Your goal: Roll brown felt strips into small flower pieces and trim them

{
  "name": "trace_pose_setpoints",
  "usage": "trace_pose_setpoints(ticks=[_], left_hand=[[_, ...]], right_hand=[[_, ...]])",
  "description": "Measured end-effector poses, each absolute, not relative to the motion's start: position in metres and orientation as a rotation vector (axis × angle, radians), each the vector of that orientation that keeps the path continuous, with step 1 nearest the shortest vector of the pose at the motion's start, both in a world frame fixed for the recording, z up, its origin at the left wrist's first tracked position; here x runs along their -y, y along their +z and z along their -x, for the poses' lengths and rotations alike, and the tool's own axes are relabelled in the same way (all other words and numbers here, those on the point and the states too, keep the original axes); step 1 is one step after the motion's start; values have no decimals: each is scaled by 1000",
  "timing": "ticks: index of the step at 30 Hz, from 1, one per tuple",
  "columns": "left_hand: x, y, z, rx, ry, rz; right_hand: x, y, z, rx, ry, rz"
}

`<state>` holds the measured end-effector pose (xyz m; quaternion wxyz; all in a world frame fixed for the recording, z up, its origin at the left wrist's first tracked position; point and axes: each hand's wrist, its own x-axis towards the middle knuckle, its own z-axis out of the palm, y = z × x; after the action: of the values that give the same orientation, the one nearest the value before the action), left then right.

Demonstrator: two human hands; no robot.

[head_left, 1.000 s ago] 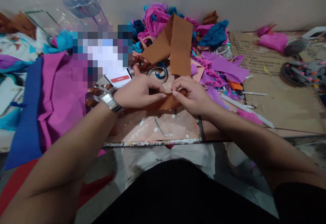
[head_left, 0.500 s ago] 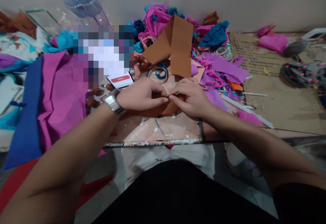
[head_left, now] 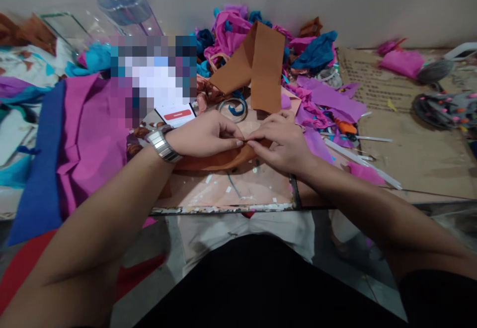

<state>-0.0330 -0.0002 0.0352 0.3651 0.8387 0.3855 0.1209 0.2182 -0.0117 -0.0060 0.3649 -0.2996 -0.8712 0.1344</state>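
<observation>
Both the left hand and the right hand grasp one brown strip, each pinching its upper edge between thumb and fingers, the two sets of fingertips nearly meeting. The strip lies low over the work table, near its front edge, and sags in a curve below the left hand; part of it is hidden behind the fingers. A metal watch sits on the left wrist, just left of the strip. Just beyond the strip is a clear ring with a blue curl inside it. Also beyond, a folded brown piece leans on a heap of crumpled pink material. Left of the strip and farther back lies a phone, its upper part blurred out; small brown bundles sit close by it. Well to the left, a pink sheet lies over a blue one. Behind the phone, beyond the strip to the left, stands a clear bottle. Right of the strip are purple scraps, an orange object and white sticks; farthest right lies printed cardboard, bearing a dark, bristly-looking object dotted with orange and pink.
</observation>
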Motion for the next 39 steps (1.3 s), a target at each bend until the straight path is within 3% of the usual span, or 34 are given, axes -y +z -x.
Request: trace_pose_setpoints(ticks=[39], left_hand=[[2, 31, 22, -1000, 418, -1968]], right_hand=[[12, -5, -220, 2287, 236, 781]])
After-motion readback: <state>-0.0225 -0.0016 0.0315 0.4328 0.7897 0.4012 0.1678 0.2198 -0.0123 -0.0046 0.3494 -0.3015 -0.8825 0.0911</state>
